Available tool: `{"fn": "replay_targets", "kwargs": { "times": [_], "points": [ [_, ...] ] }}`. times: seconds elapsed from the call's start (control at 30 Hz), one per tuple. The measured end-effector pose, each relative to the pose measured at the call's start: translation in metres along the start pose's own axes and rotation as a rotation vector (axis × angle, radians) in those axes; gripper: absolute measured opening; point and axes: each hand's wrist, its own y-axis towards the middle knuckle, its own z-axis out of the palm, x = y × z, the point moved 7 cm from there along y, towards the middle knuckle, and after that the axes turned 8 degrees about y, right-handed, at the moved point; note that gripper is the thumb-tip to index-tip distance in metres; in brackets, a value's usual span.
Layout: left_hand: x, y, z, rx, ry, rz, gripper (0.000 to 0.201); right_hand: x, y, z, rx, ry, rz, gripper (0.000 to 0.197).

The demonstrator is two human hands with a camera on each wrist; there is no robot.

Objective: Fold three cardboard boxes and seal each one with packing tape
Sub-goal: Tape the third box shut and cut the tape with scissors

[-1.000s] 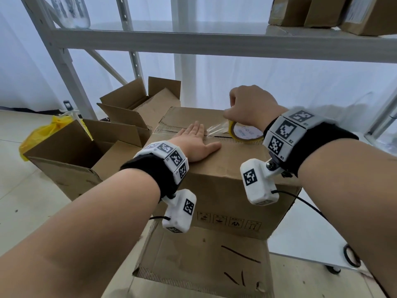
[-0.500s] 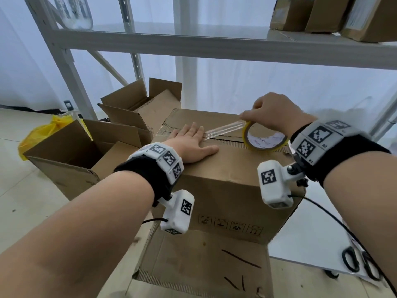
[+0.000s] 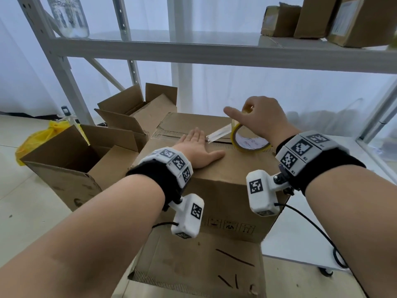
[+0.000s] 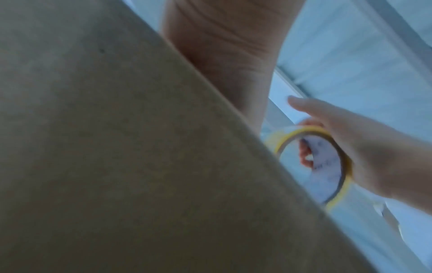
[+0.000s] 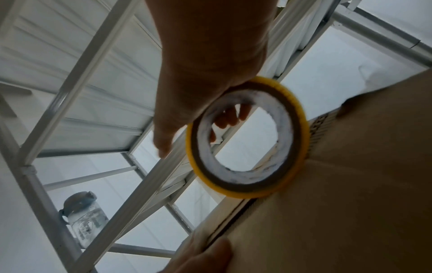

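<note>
- Closed cardboard box (image 3: 217, 183) centre of the head view, standing on a flattened sheet of cardboard (image 3: 193, 267); top seam runs left to right across the lid
- Left hand (image 3: 199, 147) flat on the box top, fingers straight and together, pressing the flap down beside the seam; it grips nothing
- Right hand (image 3: 260, 119) above the far right of the lid, fingers curled through the core of the tape roll (image 3: 247, 140), index finger sticking out straight to the left
- Tape roll tilted, lower rim touching the box top at the seam; clear tape strip (image 3: 219, 134) stretched from the roll down to the lid just by the left fingertips
- Open room: bare lid to the right of the roll up to the box's right edge; white surface (image 3: 300, 233) beyond that edge
- Crowded on the left: two open boxes, the nearer open box (image 3: 71, 168) almost against the sealed one, the farther open box (image 3: 137, 108) behind it
- Shelf rail (image 3: 214, 52) overhead, well above the hands
- Yellow bag (image 3: 43, 136) half hidden behind the near open box
- Left wrist view mostly filled with blurred cardboard; only the roll and right hand show at its right
- Where the strip's end sticks down is hidden by the left hand
</note>
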Motion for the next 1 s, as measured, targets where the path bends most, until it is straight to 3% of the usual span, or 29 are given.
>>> {"fn": "replay_targets", "kwargs": {
  "times": [0.07, 0.17, 0.3, 0.4, 0.63, 0.77, 0.9, 1.0],
  "points": [
    [0.003, 0.001, 0.000, 0.000, -0.003, 0.001, 0.096, -0.009, -0.008, -0.002, 0.001, 0.190, -0.001, 0.053],
    [0.004, 0.000, 0.001, -0.015, 0.000, 0.008, 0.096, -0.045, -0.029, 0.003, 0.069, 0.441, 0.160, 0.058],
    [0.003, 0.000, 0.001, -0.029, 0.003, 0.012, 0.095, -0.078, -0.053, 0.017, 0.059, 0.565, 0.349, 0.036],
    [0.004, -0.002, 0.001, -0.046, 0.009, 0.011, 0.093, -0.076, -0.058, 0.021, 0.039, 0.508, 0.377, 0.029],
    [0.016, -0.019, 0.003, -0.107, 0.056, 0.020, 0.088, -0.062, -0.076, 0.016, 0.042, 0.420, 0.348, 0.021],
    [0.019, -0.023, 0.016, -0.091, 0.004, 0.036, 0.088, -0.054, -0.075, 0.007, 0.063, 0.381, 0.322, 0.043],
    [0.020, -0.024, 0.021, -0.101, -0.021, 0.045, 0.087, -0.019, -0.065, -0.005, -0.049, 0.292, 0.118, 0.060],
    [0.020, -0.022, 0.020, -0.114, -0.016, 0.044, 0.086, 0.016, -0.059, 0.004, 0.059, 0.214, -0.039, 0.069]
  ]
}}
